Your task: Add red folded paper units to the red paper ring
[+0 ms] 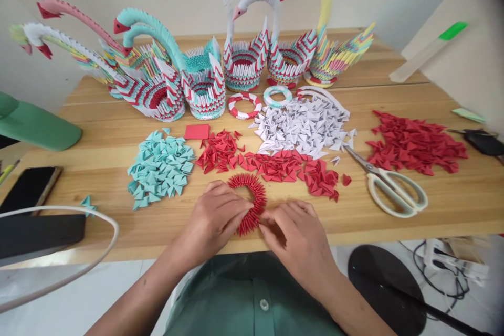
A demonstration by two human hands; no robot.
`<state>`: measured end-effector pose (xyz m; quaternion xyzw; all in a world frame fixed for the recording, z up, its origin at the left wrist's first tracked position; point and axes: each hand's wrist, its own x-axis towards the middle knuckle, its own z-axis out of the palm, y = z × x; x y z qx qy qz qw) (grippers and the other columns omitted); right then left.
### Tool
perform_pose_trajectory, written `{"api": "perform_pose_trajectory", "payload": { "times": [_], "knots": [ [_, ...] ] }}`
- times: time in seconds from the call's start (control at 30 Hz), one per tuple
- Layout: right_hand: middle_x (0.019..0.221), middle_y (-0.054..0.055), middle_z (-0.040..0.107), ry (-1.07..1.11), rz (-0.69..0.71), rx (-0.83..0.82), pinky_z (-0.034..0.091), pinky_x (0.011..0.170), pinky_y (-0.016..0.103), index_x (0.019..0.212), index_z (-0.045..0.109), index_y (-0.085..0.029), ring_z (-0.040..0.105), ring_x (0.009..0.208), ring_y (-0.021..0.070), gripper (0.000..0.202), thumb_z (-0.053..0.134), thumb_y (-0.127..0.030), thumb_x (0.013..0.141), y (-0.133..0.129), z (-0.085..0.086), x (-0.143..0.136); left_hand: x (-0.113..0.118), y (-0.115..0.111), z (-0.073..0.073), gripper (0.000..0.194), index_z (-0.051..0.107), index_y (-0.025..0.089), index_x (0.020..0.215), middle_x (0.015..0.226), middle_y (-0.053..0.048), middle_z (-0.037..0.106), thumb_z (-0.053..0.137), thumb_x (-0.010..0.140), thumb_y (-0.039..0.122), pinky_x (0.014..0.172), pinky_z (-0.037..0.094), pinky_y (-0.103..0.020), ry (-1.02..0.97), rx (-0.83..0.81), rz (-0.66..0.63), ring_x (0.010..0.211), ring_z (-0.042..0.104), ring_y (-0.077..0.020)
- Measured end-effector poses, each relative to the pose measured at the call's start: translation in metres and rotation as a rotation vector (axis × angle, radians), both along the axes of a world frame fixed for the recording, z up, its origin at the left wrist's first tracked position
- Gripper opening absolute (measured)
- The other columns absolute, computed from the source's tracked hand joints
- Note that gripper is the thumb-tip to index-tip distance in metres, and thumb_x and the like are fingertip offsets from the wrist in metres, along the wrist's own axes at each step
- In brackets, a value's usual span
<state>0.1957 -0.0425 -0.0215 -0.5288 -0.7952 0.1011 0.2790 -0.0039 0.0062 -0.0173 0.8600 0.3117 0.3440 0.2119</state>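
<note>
A spiky ring of folded red paper pieces [258,194] lies near the table's front edge. My left hand [216,215] is closed on its left side, thumb and fingers reaching into the ring's middle. At the ring's lower right, my right hand [295,231] has its thumb and fingertips pinched together by the outer edge; what they hold, if anything, is too small to make out. Loose red pieces [279,166] are spread just behind the ring. Teal pieces [161,168] form a pile to the left, and white pieces [303,126] are heaped farther back.
Several paper swans [205,89] stand along the back. Two small paper rings [244,105] lie before them. Scissors [394,189] and a larger red pile [417,142] are at right. A green bottle [39,123], a phone [29,189] and a white cable [114,226] are at left.
</note>
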Motion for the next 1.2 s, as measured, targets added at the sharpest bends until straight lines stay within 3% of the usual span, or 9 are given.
{"api": "perform_pose_trajectory", "payload": {
  "times": [0.1,0.23,0.4,0.87,1.2],
  "knots": [
    [0.070,-0.001,0.063,0.011,0.001,-0.002,0.035,0.079,0.033,0.083,0.060,-0.021,0.057,0.068,0.0168,0.008,0.057,-0.015,0.089,0.000,-0.001,0.000,0.000,0.000,-0.001,0.018,0.065,0.016,0.110,0.083,-0.005,0.072,0.054,0.096,0.012,0.079,0.042,-0.035,0.019,0.000,0.033,0.079,0.060,-0.0175],
    [0.071,-0.001,0.063,0.029,-0.002,0.000,0.035,0.079,0.033,0.087,0.059,-0.021,0.058,0.069,0.0174,0.005,0.058,-0.016,0.088,0.001,-0.003,0.000,0.003,0.001,-0.001,0.009,0.068,0.017,0.094,0.086,-0.004,0.074,0.059,0.095,0.014,0.079,0.041,-0.035,0.003,0.000,-0.022,0.078,0.061,-0.0164],
    [0.074,0.000,0.065,0.059,-0.002,0.002,0.037,0.080,0.034,0.091,0.060,-0.020,0.061,0.070,0.0172,0.005,0.058,-0.016,0.088,0.002,-0.004,-0.001,0.004,0.002,0.000,0.013,0.066,0.016,0.083,0.083,-0.003,0.074,0.061,0.094,0.013,0.080,0.041,-0.034,-0.010,-0.017,-0.046,0.077,0.062,-0.0154],
    [0.074,-0.001,0.065,0.087,-0.024,-0.033,0.039,0.081,0.036,0.098,0.058,-0.022,0.061,0.070,0.0180,0.012,0.056,-0.016,0.088,0.005,-0.006,-0.006,0.005,0.002,0.000,0.017,0.067,0.016,0.083,0.083,-0.004,0.074,0.056,0.096,0.014,0.078,0.044,-0.034,-0.007,-0.028,-0.066,0.076,0.064,-0.0156],
    [0.079,0.001,0.068,0.035,-0.038,0.054,0.040,0.085,0.037,0.103,0.058,-0.020,0.062,0.073,0.0180,0.014,0.056,-0.015,0.089,0.003,-0.007,-0.011,0.004,0.002,0.000,0.015,0.066,0.017,0.084,0.083,-0.004,0.074,0.058,0.096,0.016,0.078,0.045,-0.035,0.003,-0.041,-0.084,0.077,0.066,-0.0159]
  ]
}}
